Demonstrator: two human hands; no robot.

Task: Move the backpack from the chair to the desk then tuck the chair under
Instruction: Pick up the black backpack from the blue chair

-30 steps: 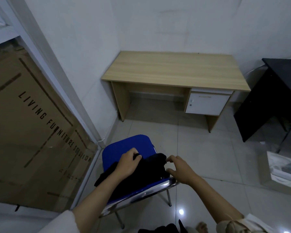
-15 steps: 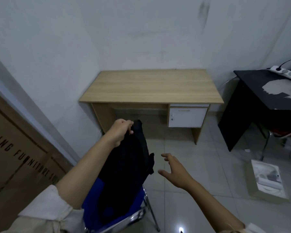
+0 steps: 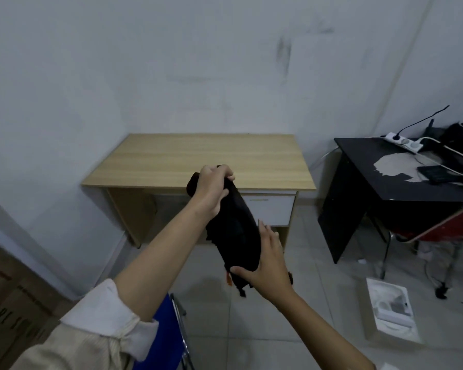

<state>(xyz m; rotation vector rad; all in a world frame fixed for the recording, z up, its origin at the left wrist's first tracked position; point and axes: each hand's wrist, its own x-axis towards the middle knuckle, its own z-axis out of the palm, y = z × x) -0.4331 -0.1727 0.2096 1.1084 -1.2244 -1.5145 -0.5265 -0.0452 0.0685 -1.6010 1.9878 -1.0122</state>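
The black backpack point(image 3: 234, 231) hangs in the air between me and the wooden desk point(image 3: 206, 158), its top level with the desk's front edge. My left hand point(image 3: 211, 190) grips its top end. My right hand point(image 3: 265, 260) cups its lower end from underneath and the right side. Straps dangle below that hand. Only a strip of the blue chair point(image 3: 166, 340) with its chrome frame shows at the bottom, under my left forearm. The desk top is bare, with a white drawer point(image 3: 271, 209) under its right side.
A black table point(image 3: 401, 188) with a power strip point(image 3: 402, 141), cables and a dark device stands to the right. An open white box point(image 3: 390, 311) lies on the tiled floor at the right. Cardboard point(image 3: 8, 297) leans at the left. White walls meet behind the desk.
My left hand has lifted the backpack off the chair and carried it up toward the desk. My right hand, open half a second ago, now holds its bottom. The view has moved closer to the desk.
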